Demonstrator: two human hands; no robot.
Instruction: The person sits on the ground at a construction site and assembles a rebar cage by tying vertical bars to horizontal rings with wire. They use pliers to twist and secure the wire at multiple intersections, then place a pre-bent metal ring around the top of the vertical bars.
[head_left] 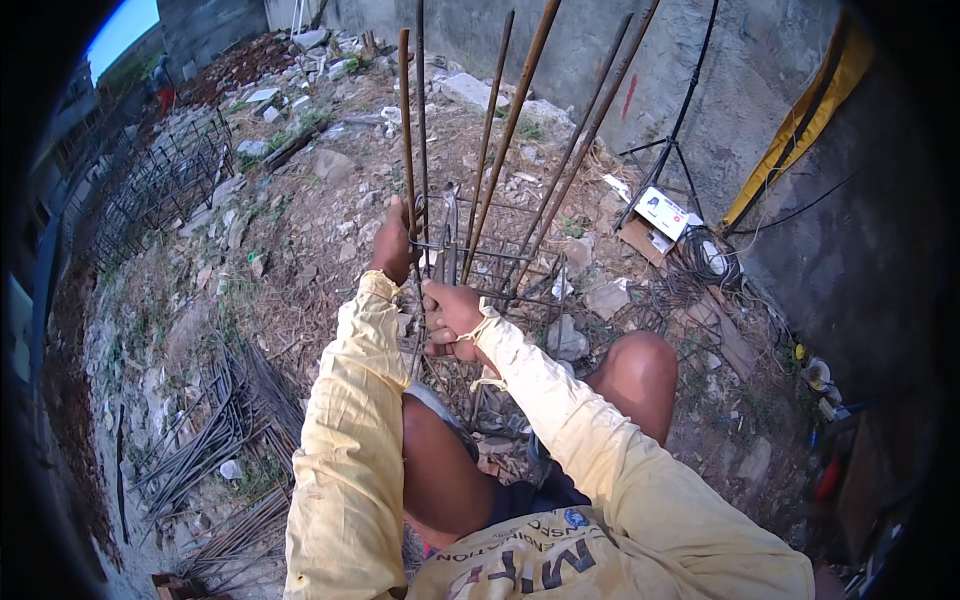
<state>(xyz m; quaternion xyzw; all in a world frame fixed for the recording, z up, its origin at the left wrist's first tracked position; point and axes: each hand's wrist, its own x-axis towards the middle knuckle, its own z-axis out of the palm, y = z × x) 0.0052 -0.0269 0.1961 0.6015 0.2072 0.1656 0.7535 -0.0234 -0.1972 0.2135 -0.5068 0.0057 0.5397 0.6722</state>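
Note:
In front of me stands a cage of upright rusty steel rebar rods, joined by square wire stirrups. My left hand is closed at the cage's left corner, around a rebar rod where a stirrup meets it. Just below and to the right, my right hand has its fingers curled shut against the same side of the cage. What lies inside those fingers is hidden. The lower part of the cage runs down between my bent knees.
Loose rods lie heaped at the left, with more rebar cages beyond. Rubble covers the ground. At the right are a black tripod, a white box, coiled cable and a yellow strip against the concrete wall.

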